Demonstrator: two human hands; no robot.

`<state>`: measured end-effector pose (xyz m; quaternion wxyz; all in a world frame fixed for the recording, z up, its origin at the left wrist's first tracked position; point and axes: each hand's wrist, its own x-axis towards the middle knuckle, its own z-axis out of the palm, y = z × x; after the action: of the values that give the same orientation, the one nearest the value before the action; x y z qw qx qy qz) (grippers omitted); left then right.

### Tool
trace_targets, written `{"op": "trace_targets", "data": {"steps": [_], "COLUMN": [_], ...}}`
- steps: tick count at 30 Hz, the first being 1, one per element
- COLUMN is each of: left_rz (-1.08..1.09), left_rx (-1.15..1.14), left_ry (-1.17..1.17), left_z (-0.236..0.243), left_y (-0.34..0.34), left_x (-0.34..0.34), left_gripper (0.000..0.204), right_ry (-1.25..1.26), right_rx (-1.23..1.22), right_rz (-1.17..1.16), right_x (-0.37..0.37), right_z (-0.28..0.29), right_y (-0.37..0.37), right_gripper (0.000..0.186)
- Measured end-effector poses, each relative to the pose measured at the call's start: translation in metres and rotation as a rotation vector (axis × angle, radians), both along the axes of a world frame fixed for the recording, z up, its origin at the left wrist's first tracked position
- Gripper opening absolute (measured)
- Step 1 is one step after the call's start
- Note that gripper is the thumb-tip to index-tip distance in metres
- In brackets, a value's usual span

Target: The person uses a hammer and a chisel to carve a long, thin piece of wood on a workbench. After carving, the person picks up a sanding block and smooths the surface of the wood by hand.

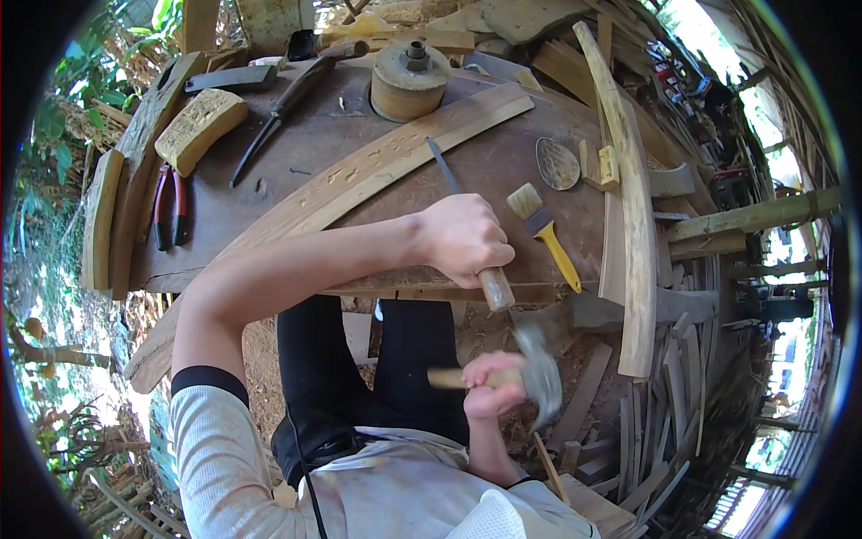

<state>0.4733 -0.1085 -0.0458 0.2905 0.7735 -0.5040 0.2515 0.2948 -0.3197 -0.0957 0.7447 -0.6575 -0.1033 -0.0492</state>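
Note:
My left hand [464, 238] is closed round the wooden handle of a chisel [496, 289]. The narrow metal blade points away from me, its tip at the edge of a long pale wooden board [359, 175] that lies slantwise across the table. The board's upper face carries several small gouged marks. Closer to my body, my right hand [494, 382] grips a hammer [540, 377] by its wooden handle. The hammer's metal head is smeared by motion and stands apart from the chisel's handle end.
On the brown table [296, 171] lie red-handled pliers [171, 207], a wood block [201, 128], a long knife [278, 117] and a yellow-handled paintbrush [545, 235]. A round wooden piece with a bolt [410, 81] stands at the back. A long pole [633, 216] and stacked offcuts crowd the right side.

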Motion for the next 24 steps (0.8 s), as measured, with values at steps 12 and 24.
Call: {"op": "trace_targets", "data": {"steps": [12, 24], "left_rz": [0.020, -0.041], "left_rx": [-0.212, -0.224], "left_ry": [-0.047, -0.114], "left_z": [0.013, 0.010], "left_y": [-0.004, 0.009], "left_x": [0.004, 0.001], "left_gripper": [0.029, 0.026], "right_ry": [-0.112, -0.005], "right_rx": [0.168, 0.121], "right_rz": [-0.108, 0.043], "right_x": [-0.001, -0.010], "right_z": [0.005, 0.009], "right_y": [0.007, 0.014], "right_gripper": [0.064, 0.066]}}
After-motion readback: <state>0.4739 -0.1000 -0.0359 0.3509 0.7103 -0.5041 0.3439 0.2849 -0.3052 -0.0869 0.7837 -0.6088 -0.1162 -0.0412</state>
